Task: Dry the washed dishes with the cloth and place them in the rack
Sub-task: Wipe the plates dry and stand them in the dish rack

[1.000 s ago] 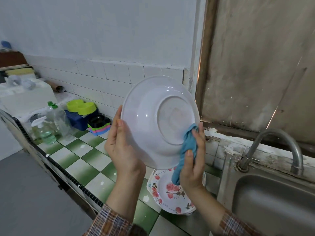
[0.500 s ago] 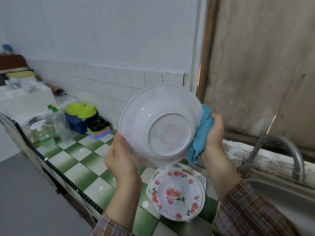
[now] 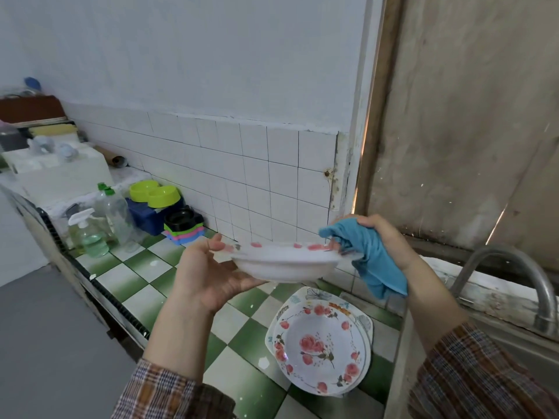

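A white deep plate [image 3: 284, 266] with pink flowers on its rim is held nearly level, seen edge-on, above the counter. My left hand [image 3: 208, 276] grips its left edge, thumb on the rim and fingers underneath. My right hand [image 3: 384, 240] holds a blue cloth [image 3: 373, 261] bunched against the plate's right rim, with the cloth's tail hanging down. Below, a stack of flowered plates [image 3: 320, 343] lies on the green and white tiled counter [image 3: 142, 267]. No rack is in view.
A steel sink [image 3: 514, 352] with a curved tap [image 3: 514, 267] is at the right. At the back left stand a soap pump bottle [image 3: 87, 234], a clear bottle [image 3: 113, 213], green bowls [image 3: 154, 193] on a blue box and stacked coloured trays [image 3: 183, 229].
The plate has tipped from facing me with its underside to lying nearly level. My right hand with the cloth moved from the base up and round to the right rim.
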Tool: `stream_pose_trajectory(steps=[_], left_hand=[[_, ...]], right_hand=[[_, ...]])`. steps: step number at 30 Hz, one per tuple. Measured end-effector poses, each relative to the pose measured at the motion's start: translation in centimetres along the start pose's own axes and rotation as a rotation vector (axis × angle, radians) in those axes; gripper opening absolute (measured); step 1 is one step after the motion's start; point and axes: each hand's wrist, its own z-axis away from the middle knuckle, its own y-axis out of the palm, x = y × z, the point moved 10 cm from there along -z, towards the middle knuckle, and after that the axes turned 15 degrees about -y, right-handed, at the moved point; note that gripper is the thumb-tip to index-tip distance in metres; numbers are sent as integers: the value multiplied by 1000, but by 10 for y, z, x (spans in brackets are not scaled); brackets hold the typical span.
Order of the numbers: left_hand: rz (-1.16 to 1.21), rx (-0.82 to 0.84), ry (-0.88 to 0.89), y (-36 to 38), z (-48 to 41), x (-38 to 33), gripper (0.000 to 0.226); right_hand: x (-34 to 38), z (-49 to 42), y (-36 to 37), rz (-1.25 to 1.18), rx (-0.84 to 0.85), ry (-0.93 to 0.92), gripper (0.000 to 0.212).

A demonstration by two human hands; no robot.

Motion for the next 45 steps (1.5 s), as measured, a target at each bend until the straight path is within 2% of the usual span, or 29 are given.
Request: stream_pose_trajectory(steps=[2, 4, 7, 9, 12, 16, 19, 21, 23, 25, 27, 29, 31, 33, 35, 38, 40, 42, 43, 45], left_hand=[[-88, -70, 105, -4, 2, -9, 54], [-146, -86, 244, -1, 6, -16, 42], [-290, -120, 368, 15, 14, -13, 34], [-399, -140, 441, 26, 17, -7, 33], [-534, -112, 524, 40, 15, 4, 34], [-541, -102, 554, 39, 10, 8, 34], [-477, -82, 582, 32, 16, 1, 33], [-451, -83, 591, 28, 21, -4, 33], [-407, -71, 581, 23, 21, -6, 34], [-388, -34, 575, 26, 23, -6, 34], [-458, -10, 617, 35, 27, -3, 34], [-518, 15, 661, 42, 30, 1, 33], [-575, 39, 688, 50, 31, 8, 33], [-592, 46, 676, 53, 25, 14, 32], [-523, 75, 625, 52, 18, 17, 32], [-420, 87, 598, 44, 20, 7, 34], [-413, 60, 651, 38, 28, -7, 36], [-382, 44, 661, 31, 30, -13, 38], [-367, 57, 638, 29, 28, -13, 39], [-361, 56, 601, 26, 23, -9, 44]], right_hand=[[5, 2, 6, 140, 36, -16, 28], [10, 4, 20, 284, 93, -63, 30], [7, 2, 36, 515, 50, -187, 29], [-3, 2, 48, 555, 8, -200, 40], [-10, 7, 83, 500, 31, -258, 62], [-19, 23, 133, 420, 211, -394, 64], [-29, 33, 139, 580, 396, -454, 59], [-34, 36, 133, 871, 487, -498, 55], [-39, 30, 112, 1155, 415, -499, 54], [-35, 19, 84, 1187, 183, -490, 63], [-23, 12, 62, 1094, -73, -519, 75], [-6, 12, 53, 938, -275, -615, 78], [8, 14, 60, 707, -378, -696, 73], [14, 14, 85, 481, -290, -685, 73], [12, 23, 118, 443, -86, -694, 73], [-1, 41, 147, 661, 236, -732, 71], [-15, 43, 144, 894, 368, -685, 72], [-27, 36, 126, 1168, 359, -623, 67], [-28, 29, 111, 1251, 285, -601, 65], [-20, 17, 77, 1268, 63, -560, 63]])
